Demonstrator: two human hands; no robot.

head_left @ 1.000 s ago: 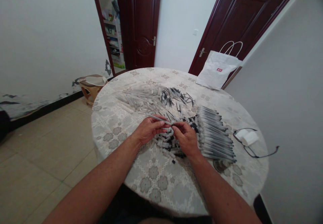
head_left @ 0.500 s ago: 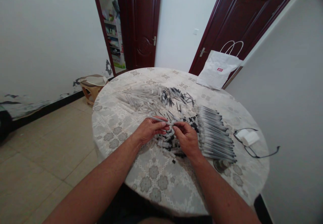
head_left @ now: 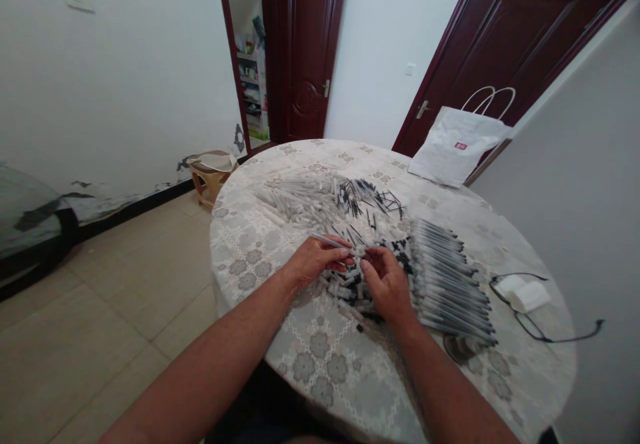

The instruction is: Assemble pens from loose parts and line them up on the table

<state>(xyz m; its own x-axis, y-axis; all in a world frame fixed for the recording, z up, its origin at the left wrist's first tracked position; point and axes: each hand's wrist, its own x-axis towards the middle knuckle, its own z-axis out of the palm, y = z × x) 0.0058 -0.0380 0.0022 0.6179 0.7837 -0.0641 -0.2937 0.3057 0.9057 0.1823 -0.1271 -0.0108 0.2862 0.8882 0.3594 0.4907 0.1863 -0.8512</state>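
My left hand (head_left: 319,261) is closed around a slim pale pen (head_left: 327,239), which slants down to the right. At the pen's right end my right hand (head_left: 389,283) pinches with thumb and fingertips; the exact piece between them is too small to make out. Beneath both hands lies a pile of short clear and black pen parts (head_left: 343,292). Just right of my right hand, many pens with dark ends form a neat row (head_left: 450,284). Behind the hands spread loose pale pen barrels (head_left: 295,194) and thin dark refills (head_left: 357,194).
Everything lies on a round table with a patterned cloth (head_left: 320,364). Black-framed glasses (head_left: 533,327) and a white tissue pack (head_left: 530,296) sit at the right, near a small round jar (head_left: 460,347). A white paper bag (head_left: 455,147) stands at the back right. A stool (head_left: 210,181) is beyond the left edge.
The view has turned left, so everything appears further right. Both hands keep their grip at the pen, with little visible movement over the table.
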